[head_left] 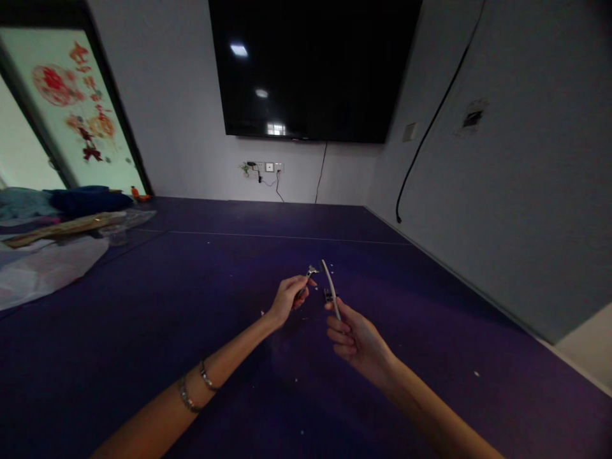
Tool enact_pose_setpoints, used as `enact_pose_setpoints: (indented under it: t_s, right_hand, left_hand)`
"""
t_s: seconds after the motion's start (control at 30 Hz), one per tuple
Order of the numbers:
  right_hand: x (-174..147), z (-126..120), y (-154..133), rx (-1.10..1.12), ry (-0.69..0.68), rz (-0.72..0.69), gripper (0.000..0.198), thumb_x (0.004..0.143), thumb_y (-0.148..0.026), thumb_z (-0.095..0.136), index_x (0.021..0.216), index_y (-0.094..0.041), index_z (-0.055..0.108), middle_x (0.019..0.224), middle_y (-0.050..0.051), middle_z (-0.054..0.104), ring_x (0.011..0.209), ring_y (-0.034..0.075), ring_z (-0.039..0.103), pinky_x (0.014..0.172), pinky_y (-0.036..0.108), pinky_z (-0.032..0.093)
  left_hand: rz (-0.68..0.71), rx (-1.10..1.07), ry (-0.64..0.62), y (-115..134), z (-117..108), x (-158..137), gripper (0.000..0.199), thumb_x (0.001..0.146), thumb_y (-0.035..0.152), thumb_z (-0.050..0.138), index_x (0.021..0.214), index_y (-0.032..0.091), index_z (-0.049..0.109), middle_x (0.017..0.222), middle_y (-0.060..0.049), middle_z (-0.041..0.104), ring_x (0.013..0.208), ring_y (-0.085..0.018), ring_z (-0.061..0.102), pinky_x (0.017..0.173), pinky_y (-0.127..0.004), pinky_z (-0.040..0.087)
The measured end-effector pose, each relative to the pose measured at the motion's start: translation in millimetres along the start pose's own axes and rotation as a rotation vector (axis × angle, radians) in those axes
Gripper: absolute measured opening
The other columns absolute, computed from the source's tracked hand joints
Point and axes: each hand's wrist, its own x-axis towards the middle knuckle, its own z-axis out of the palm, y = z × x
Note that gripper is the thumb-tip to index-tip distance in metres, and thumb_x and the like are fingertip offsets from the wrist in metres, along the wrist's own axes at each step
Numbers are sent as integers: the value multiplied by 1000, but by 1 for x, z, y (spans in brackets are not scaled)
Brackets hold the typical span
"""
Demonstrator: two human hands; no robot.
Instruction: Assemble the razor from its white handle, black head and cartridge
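Gripping a pale brush point(329, 280) between thumb and fingers, the right hand point(356, 341) held it upright with a slight leftward lean, above the purple floor point(215, 287) near the middle of the view. Just left of the brush's top end was the head of a small metal tool point(312, 271), which the left hand point(289, 296) pinched with its fingers closed around the handle; brush and tool were near each other, and whether they touched was hard to tell. A small dark item point(327, 296) showed right beside the brush, too small to make out. Two bracelets point(187, 396) circled the left forearm. White specks lay scattered over the floor, and a thin pale line crossed it farther off. Toward the left edge lay a clear plastic sheet point(57, 271), a long brown board point(67, 228) and a dark blue cloth point(90, 199), near a door point(29, 51) with red decorations. On the far wall hung a dark television point(315, 76), above some sockets point(269, 167); a black cable point(438, 105) dangled along the right wall.
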Motion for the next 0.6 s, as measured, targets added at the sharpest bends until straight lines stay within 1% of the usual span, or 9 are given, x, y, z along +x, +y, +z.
enact_pose_setpoints:
  t_s: [0.13,0.27,0.43,0.5,0.6]
  right_hand:
    - [-11,2,18,34,5,54,23,77,-37,61,79,-17,51,44,-11,25,35,1,13,34,14,4]
    - [-20,1,35,78,10,71,24,76,-39,62,80,-18,51,45,-11,26,35,1,14,34,14,5]
    - [-18,0,35,135,23,-31,22,75,-35,63,80,-18,50,45,-11,28,34,0,14,34,14,5]
    - [-19,2,36,139,29,-38,21,75,-34,63,80,-18,51,44,-11,29,34,0,15,34,14,5]
    - [-25,7,44,124,60,2,23,75,-38,62,80,-18,51,43,-11,31,32,0,15,33,15,5]
  left_hand:
    - [-2,-40,39,-10,-5,-6,36,79,49,50,73,13,56,50,7,38,38,-3,28,37,-18,19]
    - [15,-45,48,-15,-8,-10,35,80,48,49,73,15,53,50,7,35,39,-3,26,38,-17,19]
    - [-9,-21,23,-18,-3,-16,37,79,50,50,70,14,52,52,6,38,41,-4,28,37,-17,19]
    - [-20,-17,9,-18,0,-19,38,79,51,50,70,14,52,51,6,38,41,-4,29,37,-17,18]
    - [-23,-18,-4,-16,1,-21,37,79,51,49,72,14,52,51,6,36,41,-4,28,38,-17,18]
